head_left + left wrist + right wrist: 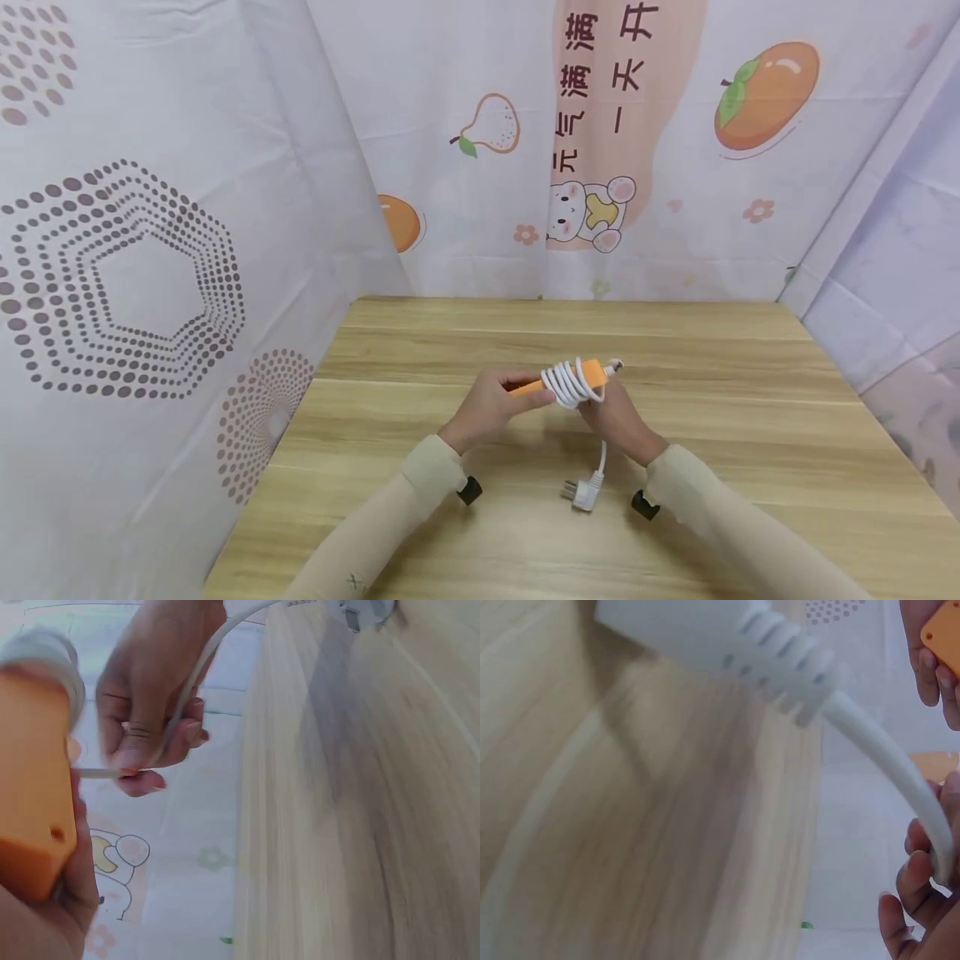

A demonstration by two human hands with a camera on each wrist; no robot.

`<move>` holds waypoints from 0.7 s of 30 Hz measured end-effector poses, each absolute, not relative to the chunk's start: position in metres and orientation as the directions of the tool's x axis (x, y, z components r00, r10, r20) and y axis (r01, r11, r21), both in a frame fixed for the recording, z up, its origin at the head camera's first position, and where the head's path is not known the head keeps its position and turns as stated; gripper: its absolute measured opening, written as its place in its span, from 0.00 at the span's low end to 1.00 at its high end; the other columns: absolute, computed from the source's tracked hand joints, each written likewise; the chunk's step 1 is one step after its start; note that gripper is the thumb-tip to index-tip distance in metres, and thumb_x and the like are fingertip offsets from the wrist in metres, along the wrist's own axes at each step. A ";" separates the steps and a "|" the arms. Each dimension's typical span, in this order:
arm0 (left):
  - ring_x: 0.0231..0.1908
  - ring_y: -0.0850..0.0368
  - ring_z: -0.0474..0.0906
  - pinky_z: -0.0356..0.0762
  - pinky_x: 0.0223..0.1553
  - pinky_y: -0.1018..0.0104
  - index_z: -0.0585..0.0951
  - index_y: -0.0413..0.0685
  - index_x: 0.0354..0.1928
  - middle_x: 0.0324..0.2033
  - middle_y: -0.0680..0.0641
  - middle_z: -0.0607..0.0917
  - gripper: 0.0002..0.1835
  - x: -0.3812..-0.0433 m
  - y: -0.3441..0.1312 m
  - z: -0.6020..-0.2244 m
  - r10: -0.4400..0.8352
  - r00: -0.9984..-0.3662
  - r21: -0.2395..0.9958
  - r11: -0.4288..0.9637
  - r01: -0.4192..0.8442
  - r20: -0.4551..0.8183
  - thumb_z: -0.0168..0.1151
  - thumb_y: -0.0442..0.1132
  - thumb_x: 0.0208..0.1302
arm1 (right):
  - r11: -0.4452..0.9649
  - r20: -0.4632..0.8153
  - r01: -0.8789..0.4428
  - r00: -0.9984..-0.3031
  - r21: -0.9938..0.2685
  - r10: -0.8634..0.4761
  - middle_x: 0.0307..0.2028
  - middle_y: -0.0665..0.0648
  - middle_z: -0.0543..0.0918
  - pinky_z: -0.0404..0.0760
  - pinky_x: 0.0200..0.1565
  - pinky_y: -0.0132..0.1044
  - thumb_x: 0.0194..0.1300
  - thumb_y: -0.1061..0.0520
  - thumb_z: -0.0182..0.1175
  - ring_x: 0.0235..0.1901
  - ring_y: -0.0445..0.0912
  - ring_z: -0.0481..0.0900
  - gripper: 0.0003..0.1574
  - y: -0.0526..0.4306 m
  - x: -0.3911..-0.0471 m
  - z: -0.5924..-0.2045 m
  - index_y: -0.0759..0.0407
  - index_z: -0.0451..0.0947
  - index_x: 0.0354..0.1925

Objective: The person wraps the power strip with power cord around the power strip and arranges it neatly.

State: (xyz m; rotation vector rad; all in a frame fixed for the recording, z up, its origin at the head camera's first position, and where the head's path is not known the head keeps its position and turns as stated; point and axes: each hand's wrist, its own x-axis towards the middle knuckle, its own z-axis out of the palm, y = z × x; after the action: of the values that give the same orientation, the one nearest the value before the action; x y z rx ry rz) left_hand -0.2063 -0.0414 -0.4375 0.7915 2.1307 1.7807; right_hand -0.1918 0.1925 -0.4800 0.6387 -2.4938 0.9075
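Observation:
My left hand [489,407] grips an orange, flat-sided device [595,373] by its left end, above the table. White power cord [567,385] is wound in several loops around the device's right part. In the left wrist view the orange body [30,772] shows a small hole near one corner. My right hand [621,421], just beyond the device's right side, pinches the cord between thumb and fingers [154,690]. From that hand the cord's free end runs down to a white plug [585,493] with metal prongs. Up close, the right wrist view shows the plug's ribbed neck [787,664].
A wood-grain table [420,333] spreads beneath both hands. Patterned white curtains [450,217] hang along its back and sides. Small dark pieces [469,490] sit at both cuffs.

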 end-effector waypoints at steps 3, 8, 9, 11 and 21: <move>0.47 0.55 0.84 0.82 0.47 0.59 0.89 0.55 0.53 0.48 0.54 0.89 0.20 -0.211 -0.041 -0.440 0.481 -0.859 0.964 0.089 0.249 0.177 0.74 0.54 0.63 | 0.724 0.444 -0.506 -0.843 -0.468 -0.303 0.32 0.58 0.84 0.78 0.32 0.44 0.68 0.68 0.66 0.28 0.46 0.76 0.07 0.192 -0.195 -0.484 0.66 0.82 0.45; 0.44 0.56 0.82 0.79 0.44 0.59 0.90 0.58 0.52 0.46 0.55 0.89 0.22 -0.216 -0.040 -0.441 0.390 -0.910 0.970 0.135 0.204 0.137 0.74 0.60 0.60 | 0.720 0.413 -0.515 -0.846 -0.465 -0.339 0.30 0.49 0.85 0.77 0.33 0.40 0.70 0.59 0.66 0.27 0.40 0.75 0.03 0.195 -0.196 -0.491 0.56 0.86 0.39; 0.43 0.56 0.82 0.79 0.44 0.59 0.89 0.58 0.52 0.45 0.55 0.89 0.23 -0.216 -0.039 -0.441 0.369 -0.921 0.972 0.137 0.191 0.129 0.74 0.61 0.59 | 0.713 0.427 -0.530 -0.836 -0.460 -0.345 0.32 0.49 0.86 0.79 0.35 0.41 0.71 0.59 0.66 0.29 0.40 0.78 0.03 0.195 -0.195 -0.491 0.56 0.86 0.39; 0.37 0.58 0.78 0.76 0.37 0.62 0.89 0.59 0.52 0.38 0.55 0.87 0.25 -0.217 -0.038 -0.440 0.314 -0.942 0.976 0.137 0.170 0.120 0.75 0.62 0.57 | 0.699 0.454 -0.556 -0.816 -0.449 -0.357 0.36 0.49 0.88 0.81 0.37 0.44 0.71 0.59 0.66 0.33 0.40 0.82 0.03 0.195 -0.195 -0.491 0.55 0.87 0.40; 0.24 0.58 0.66 0.64 0.23 0.67 0.86 0.70 0.57 0.25 0.52 0.74 0.29 -0.220 -0.036 -0.440 0.164 -0.971 0.946 0.245 0.211 0.174 0.73 0.69 0.55 | 0.699 0.414 -0.553 -0.825 -0.454 -0.384 0.32 0.51 0.87 0.73 0.32 0.38 0.76 0.57 0.61 0.26 0.38 0.71 0.09 0.189 -0.186 -0.478 0.57 0.87 0.45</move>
State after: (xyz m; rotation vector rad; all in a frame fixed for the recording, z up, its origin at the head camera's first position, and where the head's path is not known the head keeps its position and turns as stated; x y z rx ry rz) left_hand -0.2198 -0.0358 -0.4401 0.3775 2.5090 1.9181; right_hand -0.1861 0.1895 -0.4779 0.7410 -2.6221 0.8360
